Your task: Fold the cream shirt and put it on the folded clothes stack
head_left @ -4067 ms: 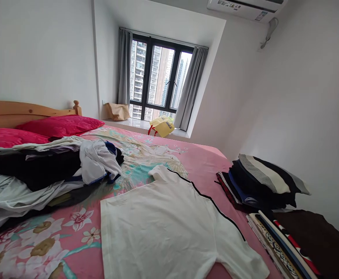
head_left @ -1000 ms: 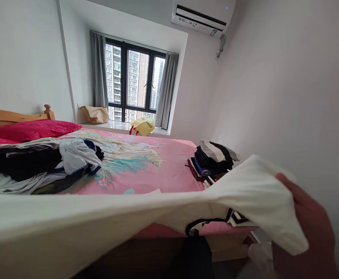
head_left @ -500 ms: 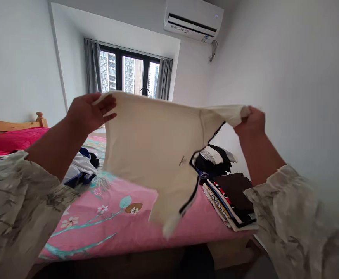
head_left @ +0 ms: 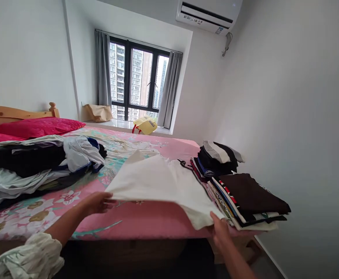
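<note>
A cream-white shirt with a black-trimmed edge lies spread on the pink floral bedsheet, its near side a little raised. My left hand pinches the shirt at its near left corner. Closed on the sleeve at the near right is my right hand, just beside a stack of folded clothes. The black trim runs along the shirt's right side, partly against that stack.
A heap of loose clothes lies on the bed's left side, near red pillows. Behind the near stack stands a second folded pile. A yellow bag and a brown paper bag sit by the window.
The shirt has come down from the air and is now laid on the bed. Both hands have lowered with it, keeping hold of its left corner and right sleeve.
</note>
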### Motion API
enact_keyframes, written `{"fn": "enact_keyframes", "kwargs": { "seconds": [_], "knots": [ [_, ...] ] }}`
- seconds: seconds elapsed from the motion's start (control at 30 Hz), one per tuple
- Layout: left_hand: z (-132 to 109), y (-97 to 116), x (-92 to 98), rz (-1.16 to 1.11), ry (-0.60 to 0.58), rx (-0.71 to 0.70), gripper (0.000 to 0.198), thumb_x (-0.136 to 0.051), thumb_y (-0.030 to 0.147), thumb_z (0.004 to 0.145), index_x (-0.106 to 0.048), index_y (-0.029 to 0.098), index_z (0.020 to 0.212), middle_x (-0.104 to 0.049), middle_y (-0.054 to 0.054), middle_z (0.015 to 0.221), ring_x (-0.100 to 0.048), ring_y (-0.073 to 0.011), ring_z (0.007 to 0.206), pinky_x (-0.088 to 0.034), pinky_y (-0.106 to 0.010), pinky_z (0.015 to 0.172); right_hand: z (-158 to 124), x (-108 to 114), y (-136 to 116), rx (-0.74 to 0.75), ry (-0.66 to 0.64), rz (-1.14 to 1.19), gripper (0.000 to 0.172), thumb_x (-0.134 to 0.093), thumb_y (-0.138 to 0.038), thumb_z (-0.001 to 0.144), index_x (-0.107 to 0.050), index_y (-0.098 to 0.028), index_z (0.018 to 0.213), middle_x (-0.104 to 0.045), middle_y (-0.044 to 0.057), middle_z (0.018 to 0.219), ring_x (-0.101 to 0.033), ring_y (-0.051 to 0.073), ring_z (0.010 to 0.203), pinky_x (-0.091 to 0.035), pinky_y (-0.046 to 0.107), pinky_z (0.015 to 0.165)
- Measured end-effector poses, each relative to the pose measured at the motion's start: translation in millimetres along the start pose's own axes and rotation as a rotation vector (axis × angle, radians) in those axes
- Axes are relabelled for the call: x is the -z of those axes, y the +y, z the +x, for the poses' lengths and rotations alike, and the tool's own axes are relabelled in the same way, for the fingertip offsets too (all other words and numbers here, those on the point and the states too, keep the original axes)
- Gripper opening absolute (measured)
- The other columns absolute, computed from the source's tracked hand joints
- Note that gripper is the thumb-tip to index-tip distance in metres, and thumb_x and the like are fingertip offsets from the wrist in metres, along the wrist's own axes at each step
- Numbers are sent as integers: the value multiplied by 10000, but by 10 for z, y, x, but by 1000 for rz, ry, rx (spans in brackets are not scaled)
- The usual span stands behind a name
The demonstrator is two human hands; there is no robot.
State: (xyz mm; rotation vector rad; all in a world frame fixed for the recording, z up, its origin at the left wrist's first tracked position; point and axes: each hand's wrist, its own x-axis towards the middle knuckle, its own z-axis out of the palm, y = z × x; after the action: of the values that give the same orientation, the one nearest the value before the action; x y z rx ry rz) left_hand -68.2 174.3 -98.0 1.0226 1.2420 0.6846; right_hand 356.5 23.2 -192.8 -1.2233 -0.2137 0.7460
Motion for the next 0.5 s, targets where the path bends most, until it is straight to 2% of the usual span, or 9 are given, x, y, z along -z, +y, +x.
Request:
{"fn": "enact_keyframes", "kwargs": {
  "seconds": [0.03, 0.07, 0.13, 0.2, 0.37, 0.43, 0.5],
  "knots": [
    [63, -296, 26, -4, 10, 70, 269, -700, 327, 613, -611, 102, 730, -701, -154, 757, -680, -258, 657, -531, -306, 503, 6, 149, 322, -109, 37, -1, 445, -731, -295, 514, -542, -174, 898, -663, 12, 677, -666, 244, 693, -561, 336, 576],
    [122, -548, 54, -19, 20, 124, 232, -703, 297, 606, -606, 119, 719, -698, -137, 746, -671, -237, 619, -523, -294, 483, 10, 275, 576, -149, 39, 8, 475, -738, -302, 514, -542, -179, 929, -670, 9, 703, -667, 243, 700, -561, 339, 584],
    [218, -908, 110, -86, 61, 191, 221, -730, 253, 574, -585, 144, 700, -692, -95, 728, -651, -193, 564, -514, -267, 472, 12, 443, 866, -179, 29, 31, 512, -753, -319, 513, -545, -182, 960, -680, 11, 749, -668, 241, 715, -560, 342, 598],
    [271, -1103, 162, -149, 102, 188, 250, -755, 226, 546, -572, 153, 701, -679, -61, 691, -643, -178, 551, -515, -256, 484, -2, 492, 907, -171, 17, 50, 534, -759, -324, 508, -554, -179, 980, -685, 17, 790, -668, 241, 738, -559, 342, 610],
    [191, -1326, 240, -166, 130, 125, 308, -781, 239, 526, -587, 153, 749, -669, -45, 660, -647, -194, 555, -505, -262, 479, -169, 435, 639, -71, 39, 54, 576, -758, -358, 528, -561, -177, 1038, -689, 38, 895, -658, 253, 854, -560, 330, 648],
    [142, -1446, 269, -159, 128, 128, 346, -790, 279, 527, -595, 156, 786, -683, -51, 690, -648, -189, 554, -501, -260, 482, -273, 511, 663, -82, 21, 57, 598, -755, -382, 540, -553, -173, 1063, -689, 49, 926, -657, 252, 864, -559, 329, 655],
    [126, -1581, 312, -149, 147, 156, 376, -793, 337, 536, -594, 161, 800, -692, -58, 707, -644, -182, 548, -492, -254, 478, -347, 676, 794, -149, -3, 20, 618, -750, -402, 543, -542, -168, 1076, -690, 57, 917, -663, 256, 835, -556, 339, 642]
  ]
}}
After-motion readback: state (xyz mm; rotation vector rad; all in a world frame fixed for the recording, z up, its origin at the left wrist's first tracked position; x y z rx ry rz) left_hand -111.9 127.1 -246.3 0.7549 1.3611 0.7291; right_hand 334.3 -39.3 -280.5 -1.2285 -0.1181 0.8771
